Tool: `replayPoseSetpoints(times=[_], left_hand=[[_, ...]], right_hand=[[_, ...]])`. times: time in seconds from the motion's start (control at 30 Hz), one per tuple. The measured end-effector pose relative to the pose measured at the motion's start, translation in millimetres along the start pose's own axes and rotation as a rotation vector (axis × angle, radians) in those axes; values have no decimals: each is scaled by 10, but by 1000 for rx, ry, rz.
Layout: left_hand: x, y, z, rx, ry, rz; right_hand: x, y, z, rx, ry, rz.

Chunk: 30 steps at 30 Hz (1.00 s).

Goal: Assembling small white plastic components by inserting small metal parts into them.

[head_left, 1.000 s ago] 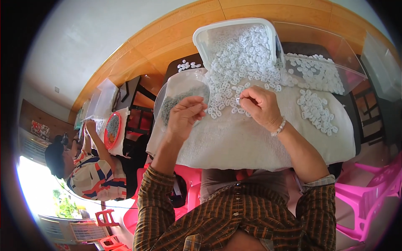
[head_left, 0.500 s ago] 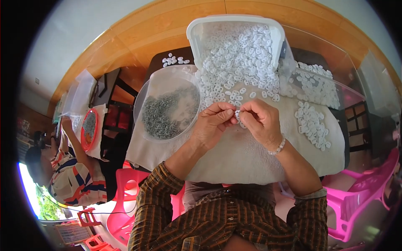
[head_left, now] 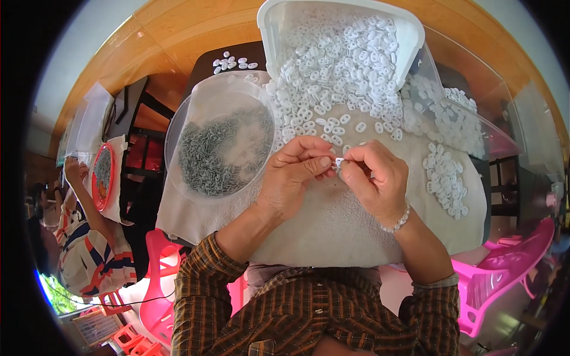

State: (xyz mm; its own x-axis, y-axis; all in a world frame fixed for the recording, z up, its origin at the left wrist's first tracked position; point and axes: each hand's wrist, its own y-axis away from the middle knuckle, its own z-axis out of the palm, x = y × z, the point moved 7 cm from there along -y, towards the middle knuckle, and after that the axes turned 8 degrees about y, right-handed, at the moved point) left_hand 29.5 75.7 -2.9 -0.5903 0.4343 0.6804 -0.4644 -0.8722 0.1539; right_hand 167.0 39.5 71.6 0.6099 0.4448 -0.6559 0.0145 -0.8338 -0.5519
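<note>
Over the cloth-covered table my two hands meet fingertip to fingertip. Between thumb and forefinger, my right hand (head_left: 380,183) pinches a small white oval plastic piece (head_left: 339,161). My left hand (head_left: 292,173) is pinched closed at that piece's left edge; what its fingertips hold is too small to make out. Just beyond the fingers lie loose white two-holed oval pieces (head_left: 360,127), spilling from a white plastic bin (head_left: 268,47) tipped toward me. Left of my left hand sits a round clear tray (head_left: 173,166) with many small grey screw-like parts (head_left: 205,155).
A pile of white pieces (head_left: 445,181) lies on the cloth (head_left: 332,237) at right, beside a clear bag of more (head_left: 433,113). Several stand at far left (head_left: 234,62). Pink chairs (head_left: 499,273) flank the table. At left, another person's arm (head_left: 89,196) reaches beside a red-rimmed tray (head_left: 95,184).
The whole view has shifted and the table looks slightly larger. My hands stay together at the white piece, with the fingers only slightly moved.
</note>
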Motion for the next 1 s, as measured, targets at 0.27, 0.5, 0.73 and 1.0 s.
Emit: replayPoseSetpoints(times=[0.27,0.5,0.73,1.0], left_hand=[[33,14,-4,22,-71,84],[41,30,29,26,-73,140],[70,65,60,59,-170,209],[68,74,87,63,-157,240]], right_hand=[[2,8,1,19,23,-6],[-1,24,18,57,58,-13],[4,40,28,100,88,1],[19,48,33,128,37,44]])
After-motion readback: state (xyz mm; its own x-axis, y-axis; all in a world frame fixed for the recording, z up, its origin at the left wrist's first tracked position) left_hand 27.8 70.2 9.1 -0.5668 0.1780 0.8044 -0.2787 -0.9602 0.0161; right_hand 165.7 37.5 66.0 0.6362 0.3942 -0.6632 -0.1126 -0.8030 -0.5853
